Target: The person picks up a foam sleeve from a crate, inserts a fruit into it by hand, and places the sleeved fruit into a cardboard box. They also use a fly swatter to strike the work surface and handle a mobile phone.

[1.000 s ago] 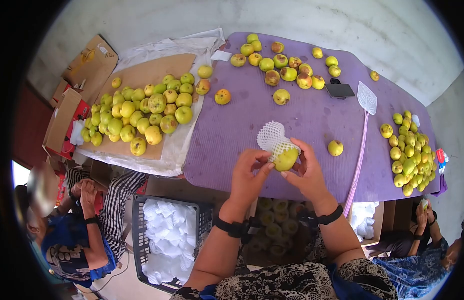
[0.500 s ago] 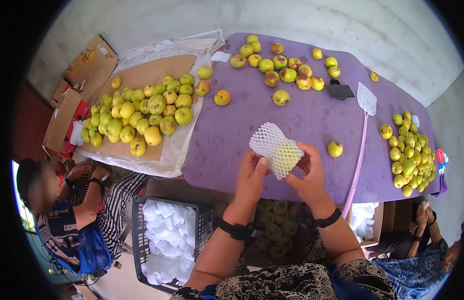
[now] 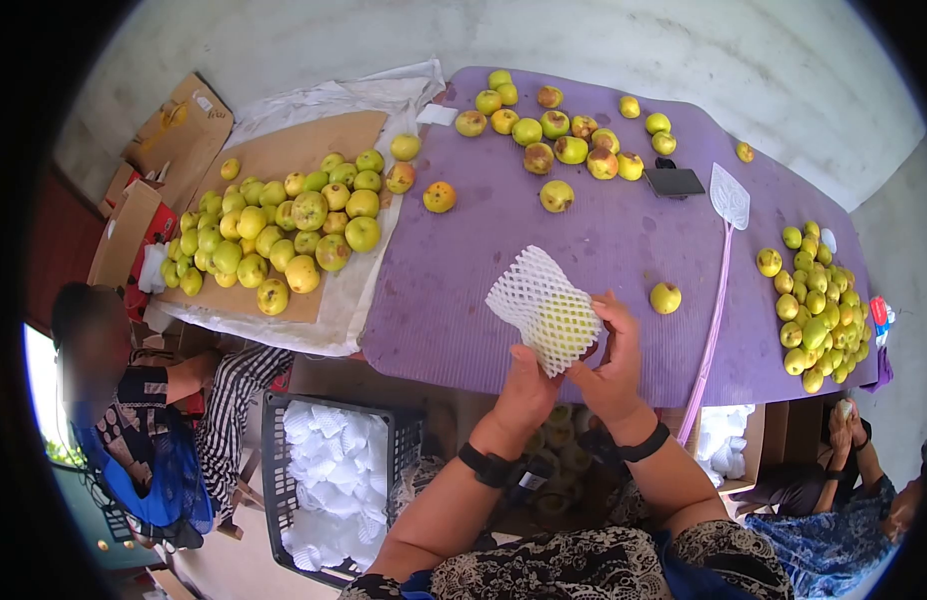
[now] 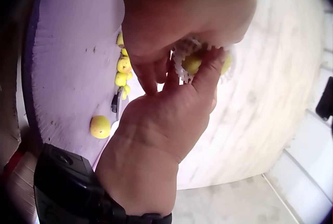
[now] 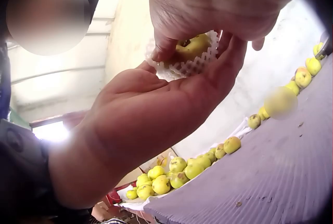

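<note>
A yellow-green apple (image 5: 196, 48) sits inside a white foam net (image 3: 529, 285) above the near edge of the purple table. The net's loose end flares up and away from the hands. On the right side, my right hand (image 3: 614, 355) grips the netted apple, its thumb by the net's near opening. From the near left, my left hand (image 3: 529, 385) holds the lower part of the net, thumb raised and its other fingers hidden behind. In the right wrist view, the apple's stem end shows through the net opening, between both hands.
Apples in a pile (image 3: 269, 235) lie on cardboard at left, with another pile (image 3: 819, 310) at right. Blemished apples (image 3: 572, 150) lie at the back, near a dark phone-like object (image 3: 674, 182) and a fly swatter (image 3: 729, 200). A black crate (image 3: 274, 480) holds foam nets. Two people sit nearby.
The foam net has gone from partly covering the apple to wrapping round it. Both hands have turned it, and the left hand has dropped lower. The person at left has shifted.
</note>
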The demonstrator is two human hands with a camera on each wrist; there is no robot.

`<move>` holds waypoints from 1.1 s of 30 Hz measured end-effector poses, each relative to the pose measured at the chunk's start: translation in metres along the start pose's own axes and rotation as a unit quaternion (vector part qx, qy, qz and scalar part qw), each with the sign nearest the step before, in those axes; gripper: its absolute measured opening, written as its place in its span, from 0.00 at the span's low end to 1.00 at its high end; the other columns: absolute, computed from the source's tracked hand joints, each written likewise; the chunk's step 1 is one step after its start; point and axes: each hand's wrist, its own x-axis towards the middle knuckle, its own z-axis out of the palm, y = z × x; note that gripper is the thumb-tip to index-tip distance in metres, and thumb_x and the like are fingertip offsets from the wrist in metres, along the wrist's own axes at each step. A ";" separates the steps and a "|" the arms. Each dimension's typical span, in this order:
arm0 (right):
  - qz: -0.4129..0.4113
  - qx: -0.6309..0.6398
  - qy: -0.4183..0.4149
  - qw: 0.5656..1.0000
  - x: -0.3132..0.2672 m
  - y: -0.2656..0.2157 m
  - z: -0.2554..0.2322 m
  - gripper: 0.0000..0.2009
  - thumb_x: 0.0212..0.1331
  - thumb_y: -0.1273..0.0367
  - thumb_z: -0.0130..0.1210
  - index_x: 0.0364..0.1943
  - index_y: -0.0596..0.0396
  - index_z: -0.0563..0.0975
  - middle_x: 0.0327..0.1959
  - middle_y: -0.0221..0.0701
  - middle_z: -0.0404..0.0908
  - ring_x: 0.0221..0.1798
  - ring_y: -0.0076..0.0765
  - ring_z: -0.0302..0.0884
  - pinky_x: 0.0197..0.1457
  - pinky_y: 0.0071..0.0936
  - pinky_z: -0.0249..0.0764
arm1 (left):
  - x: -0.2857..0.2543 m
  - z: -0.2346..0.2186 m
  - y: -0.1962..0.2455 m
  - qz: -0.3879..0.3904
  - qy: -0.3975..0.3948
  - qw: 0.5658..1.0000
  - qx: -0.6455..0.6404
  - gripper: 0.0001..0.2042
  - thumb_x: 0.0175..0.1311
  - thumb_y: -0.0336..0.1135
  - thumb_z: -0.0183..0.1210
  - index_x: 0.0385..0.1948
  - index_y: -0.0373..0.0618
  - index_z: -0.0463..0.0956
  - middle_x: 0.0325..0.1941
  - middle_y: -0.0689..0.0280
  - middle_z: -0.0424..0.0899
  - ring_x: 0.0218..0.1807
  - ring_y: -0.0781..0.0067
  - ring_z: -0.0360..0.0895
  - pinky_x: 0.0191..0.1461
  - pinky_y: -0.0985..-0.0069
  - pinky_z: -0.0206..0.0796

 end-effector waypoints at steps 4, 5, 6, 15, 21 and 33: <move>-0.021 -0.025 0.000 0.999 0.001 0.001 0.002 0.31 0.43 0.70 0.67 0.56 0.53 0.67 0.55 0.41 0.75 0.63 0.54 0.70 0.74 0.61 0.48 | -0.003 0.000 -0.003 0.026 0.000 1.000 0.000 0.50 0.54 0.77 0.50 0.70 0.46 0.53 0.72 0.62 0.60 0.73 0.58 0.58 0.71 0.49 0.57; -0.022 -0.033 0.003 0.999 0.001 0.001 0.002 0.32 0.43 0.69 0.68 0.56 0.53 0.67 0.55 0.40 0.75 0.63 0.55 0.69 0.73 0.61 0.49 | -0.003 0.003 -0.001 0.015 0.002 1.000 0.002 0.48 0.56 0.74 0.53 0.70 0.46 0.54 0.72 0.62 0.60 0.73 0.58 0.59 0.71 0.49 0.57; -0.021 -0.041 0.005 0.999 0.000 0.002 0.002 0.32 0.43 0.68 0.69 0.56 0.53 0.67 0.55 0.40 0.74 0.64 0.55 0.69 0.73 0.60 0.51 | -0.003 0.006 0.001 0.004 0.004 1.000 0.004 0.46 0.57 0.70 0.56 0.70 0.46 0.54 0.72 0.61 0.61 0.73 0.57 0.59 0.71 0.50 0.58; -0.013 -0.005 -0.028 1.000 0.002 0.006 -0.001 0.31 0.45 0.71 0.70 0.56 0.54 0.67 0.57 0.42 0.71 0.66 0.53 0.66 0.69 0.47 0.61 | 0.001 -0.001 0.008 -0.016 0.007 0.997 -0.075 0.41 0.59 0.58 0.62 0.67 0.41 0.56 0.66 0.62 0.67 0.66 0.64 0.69 0.66 0.61 0.67; -0.019 -0.020 -0.010 1.000 0.005 -0.002 0.004 0.26 0.44 0.76 0.66 0.50 0.55 0.69 0.51 0.42 0.76 0.61 0.56 0.71 0.66 0.52 0.63 | 0.000 -0.005 0.008 0.008 -0.003 0.993 -0.119 0.38 0.58 0.47 0.66 0.67 0.41 0.57 0.65 0.61 0.68 0.64 0.65 0.70 0.66 0.63 0.66; -0.055 -0.032 -0.032 0.997 0.034 -0.037 -0.044 0.15 0.47 0.86 0.49 0.39 0.60 0.78 0.42 0.40 0.80 0.46 0.45 0.79 0.48 0.33 0.74 | -0.001 -0.027 0.032 0.000 0.003 0.882 0.471 0.43 0.42 0.27 0.75 0.59 0.42 0.51 0.55 0.54 0.69 0.59 0.61 0.70 0.62 0.66 0.65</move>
